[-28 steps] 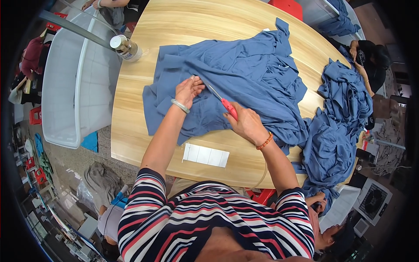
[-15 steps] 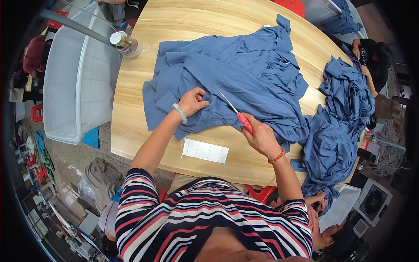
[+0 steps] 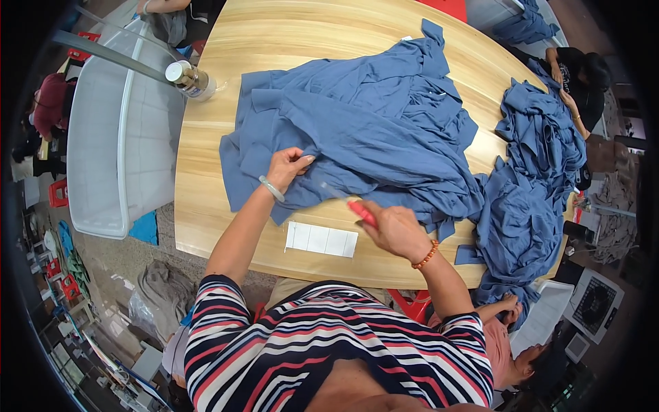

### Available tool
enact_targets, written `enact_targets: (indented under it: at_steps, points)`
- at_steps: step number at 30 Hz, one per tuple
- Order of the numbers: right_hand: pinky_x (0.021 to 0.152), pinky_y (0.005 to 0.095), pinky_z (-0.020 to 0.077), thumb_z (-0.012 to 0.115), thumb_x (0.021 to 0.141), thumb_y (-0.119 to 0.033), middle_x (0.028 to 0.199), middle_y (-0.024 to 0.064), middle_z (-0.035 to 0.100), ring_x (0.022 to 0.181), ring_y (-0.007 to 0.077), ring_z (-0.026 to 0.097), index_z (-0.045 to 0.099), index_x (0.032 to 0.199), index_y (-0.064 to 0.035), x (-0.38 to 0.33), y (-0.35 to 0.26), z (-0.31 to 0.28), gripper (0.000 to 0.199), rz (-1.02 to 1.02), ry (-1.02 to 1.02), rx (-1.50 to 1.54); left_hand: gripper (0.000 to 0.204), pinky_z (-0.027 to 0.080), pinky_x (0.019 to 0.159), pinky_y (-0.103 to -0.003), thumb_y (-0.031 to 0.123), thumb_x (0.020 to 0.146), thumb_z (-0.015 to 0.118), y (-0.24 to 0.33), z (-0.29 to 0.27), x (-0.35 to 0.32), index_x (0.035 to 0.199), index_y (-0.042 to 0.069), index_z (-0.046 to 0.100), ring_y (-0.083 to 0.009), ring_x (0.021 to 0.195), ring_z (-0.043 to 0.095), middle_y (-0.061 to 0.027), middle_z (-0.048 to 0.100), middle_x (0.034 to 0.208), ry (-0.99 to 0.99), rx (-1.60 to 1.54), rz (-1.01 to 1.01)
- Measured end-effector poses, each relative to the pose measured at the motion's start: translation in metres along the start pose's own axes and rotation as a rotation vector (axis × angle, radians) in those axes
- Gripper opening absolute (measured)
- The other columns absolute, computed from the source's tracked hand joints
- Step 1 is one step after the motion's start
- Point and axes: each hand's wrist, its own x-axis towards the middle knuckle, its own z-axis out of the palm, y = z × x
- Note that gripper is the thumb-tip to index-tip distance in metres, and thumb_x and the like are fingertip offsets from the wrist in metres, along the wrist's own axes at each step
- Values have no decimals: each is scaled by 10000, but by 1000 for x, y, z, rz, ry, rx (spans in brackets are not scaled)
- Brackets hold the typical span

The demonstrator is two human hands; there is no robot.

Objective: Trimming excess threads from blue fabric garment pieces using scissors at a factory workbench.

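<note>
A blue garment point(image 3: 374, 130) lies spread and rumpled in front of me on the pale wooden table point(image 3: 226, 41). My left hand point(image 3: 287, 169), with a pale bangle at the wrist, is closed on the garment's near left part, thumb and fingers pinching the cloth. In my right hand point(image 3: 399, 232) is a red-handled pointed tool point(image 3: 362, 212). Its thin metal shaft points up and left toward my left hand and is blurred; whether it touches the cloth I cannot tell. A white paper strip point(image 3: 321, 239) with dividing lines lies just below the garment.
A heap of blue garments point(image 3: 525, 220) covers the table's right side. At the far left stands a lidded jar point(image 3: 192, 81), beside a large white tub point(image 3: 99, 144). One person point(image 3: 580, 82) handles cloth at the far right; another point(image 3: 504, 350) sits near right.
My right hand has moved left and down with the tool, bringing its tip nearer my left hand. The left hand has shifted slightly left and down, now pinching the cloth.
</note>
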Motion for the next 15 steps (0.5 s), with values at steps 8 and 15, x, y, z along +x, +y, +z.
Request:
enact_targets:
  at_steps: [8,15]
  points:
    - [622,454,503,579,895,-327,804,186,660,704,370,647,520,1205,-108,-8,11,22,384,-22,-2,50,74,431,705,-203,73,900,633,41,16,-41,946,15,632,-46,748,517,15,598,864,-56,-37,155]
    - [710,470,491,550,905,-299,858,201,652,832,391,640,567,1169,-47,-11,47,72,366,-549,631,305,140,400,837,-391,56,786,673,128,142,-162,917,59,621,-279,932,532,-92,583,973,-912,145,914]
